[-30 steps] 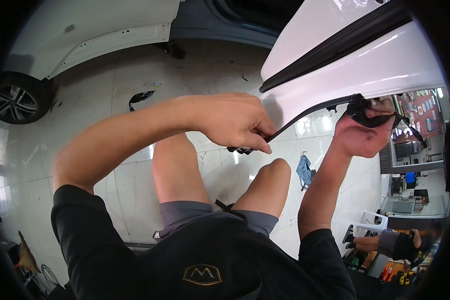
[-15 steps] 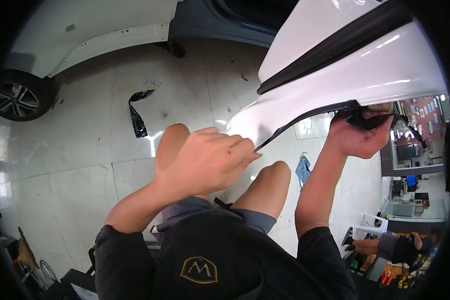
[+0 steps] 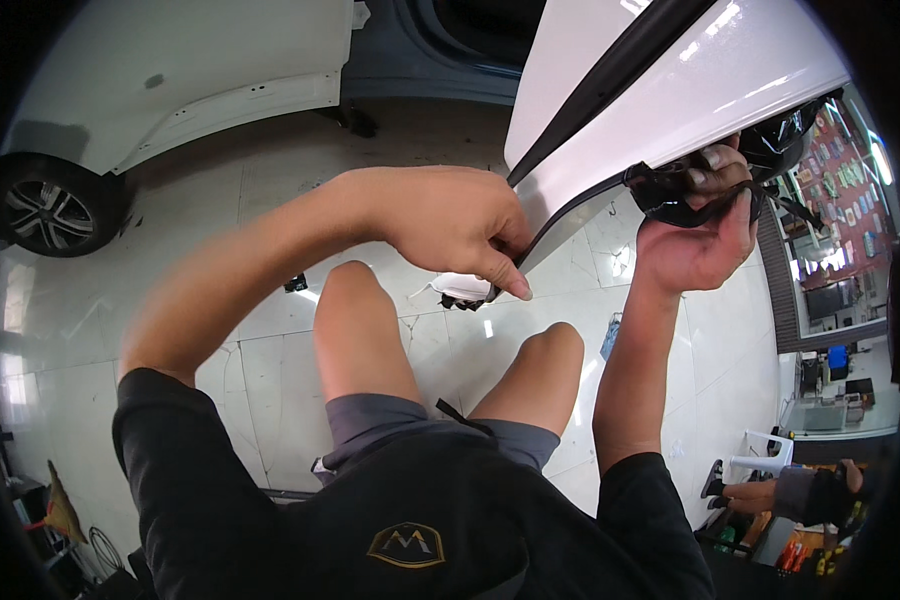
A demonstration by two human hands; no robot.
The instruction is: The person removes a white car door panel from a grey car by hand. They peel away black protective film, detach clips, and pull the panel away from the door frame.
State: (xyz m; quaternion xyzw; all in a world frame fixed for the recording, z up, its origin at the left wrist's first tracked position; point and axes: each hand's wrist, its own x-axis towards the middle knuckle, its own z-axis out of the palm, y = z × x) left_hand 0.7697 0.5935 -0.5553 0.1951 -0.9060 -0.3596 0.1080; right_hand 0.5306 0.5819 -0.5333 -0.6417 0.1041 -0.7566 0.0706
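A glossy white car panel [image 3: 670, 105] slants in from the upper right, with a thick black trim strip [image 3: 600, 90] across it. Along its lower edge runs a thin strip of black film [image 3: 573, 202]. My left hand [image 3: 455, 215] is closed at the panel's near end, thumb and curled fingers pinching where the film strip meets the edge; the fingertips are partly hidden. Farther right, my right hand [image 3: 698, 255] grips a bunched, shiny part of the black film, with its fingers wrapped in it below the panel.
Another white car body [image 3: 210, 75] with a wheel [image 3: 45, 205] stands at the upper left, beside a dark blue car part [image 3: 425, 75]. A blue crumpled piece [image 3: 611, 335] lies on the tiled floor. Lower right are a white stool [image 3: 765, 452] and another person [image 3: 795, 492].
My left hand has moved up and right at the panel's end, its elbow swinging outward. My right hand still holds the bunched film, slightly lower against the panel. The view of the panel has shifted.
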